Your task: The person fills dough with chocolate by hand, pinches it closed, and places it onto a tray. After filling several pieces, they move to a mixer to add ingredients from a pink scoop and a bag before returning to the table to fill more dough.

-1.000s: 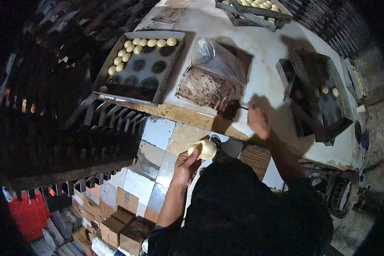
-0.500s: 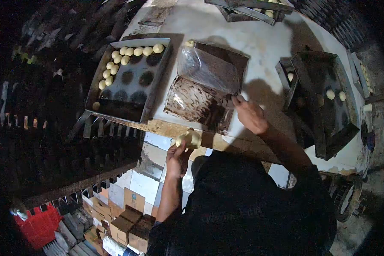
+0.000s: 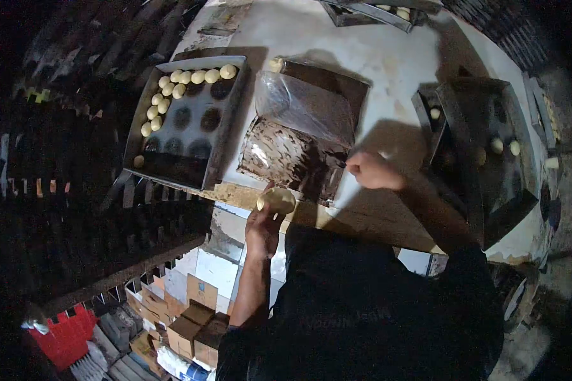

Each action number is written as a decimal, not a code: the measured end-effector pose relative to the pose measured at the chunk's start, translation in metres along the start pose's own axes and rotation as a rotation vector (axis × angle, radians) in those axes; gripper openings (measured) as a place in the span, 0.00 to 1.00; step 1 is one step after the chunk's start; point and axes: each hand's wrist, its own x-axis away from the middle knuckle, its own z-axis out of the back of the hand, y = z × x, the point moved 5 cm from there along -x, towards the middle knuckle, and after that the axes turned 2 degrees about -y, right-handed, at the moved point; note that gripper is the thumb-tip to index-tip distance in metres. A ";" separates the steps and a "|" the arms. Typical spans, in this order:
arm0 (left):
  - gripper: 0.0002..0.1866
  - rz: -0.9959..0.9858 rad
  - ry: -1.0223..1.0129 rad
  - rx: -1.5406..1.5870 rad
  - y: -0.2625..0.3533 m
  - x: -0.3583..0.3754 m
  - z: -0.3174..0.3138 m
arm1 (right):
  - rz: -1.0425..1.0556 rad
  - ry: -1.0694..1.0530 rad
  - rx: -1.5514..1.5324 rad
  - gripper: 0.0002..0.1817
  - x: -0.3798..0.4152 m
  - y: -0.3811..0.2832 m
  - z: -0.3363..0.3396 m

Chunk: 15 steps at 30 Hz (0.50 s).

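My left hand (image 3: 262, 232) holds a flattened piece of pale dough (image 3: 278, 200) at the table's front edge, thumb against it. My right hand (image 3: 372, 170) is closed near the right edge of a dark brown filling (image 3: 299, 159) spread in a tray. Whether it grips a thin tool is too small to tell. Clear plastic (image 3: 305, 105) lies folded over the filling's back part. To the left, a metal tray (image 3: 225, 136) holds several pale dough balls (image 3: 197, 77) along its back and left sides.
Stacked dark trays (image 3: 527, 190) with a few dough balls stand at the right. Another tray (image 3: 368, 16) is at the back of the table (image 3: 388, 70). Cardboard boxes (image 3: 187, 330) and a red crate (image 3: 67, 336) are below on the left.
My right hand has moved down a little and turned, its fingers now at the filling's right edge. The dough in my left hand shows a broader, flatter face. The view has shifted slightly.
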 end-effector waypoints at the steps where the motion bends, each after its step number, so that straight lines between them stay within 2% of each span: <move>1: 0.27 0.005 0.031 0.017 -0.008 -0.004 0.007 | -0.044 -0.039 -0.193 0.09 -0.004 0.014 -0.004; 3: 0.20 0.006 0.086 0.051 -0.019 -0.017 0.016 | -0.197 -0.162 -0.589 0.12 -0.003 0.034 -0.014; 6: 0.14 0.018 0.152 0.089 -0.026 -0.025 0.001 | -0.109 -0.282 -1.068 0.10 0.009 0.013 -0.022; 7: 0.14 0.062 0.231 0.077 -0.026 -0.024 -0.010 | 0.200 0.018 -0.911 0.09 0.010 0.004 -0.027; 9: 0.17 0.171 0.132 0.062 -0.035 -0.032 -0.018 | 0.148 0.233 -0.753 0.09 0.022 -0.026 -0.037; 11: 0.19 0.255 0.076 0.102 -0.044 -0.034 -0.020 | 0.168 0.399 -0.449 0.12 0.031 -0.044 -0.031; 13: 0.19 0.307 -0.084 0.186 -0.040 -0.033 -0.023 | 0.247 0.507 0.002 0.20 0.038 -0.061 -0.026; 15: 0.19 0.279 0.072 0.167 -0.034 -0.033 -0.026 | 0.243 0.504 0.269 0.21 0.040 -0.065 -0.027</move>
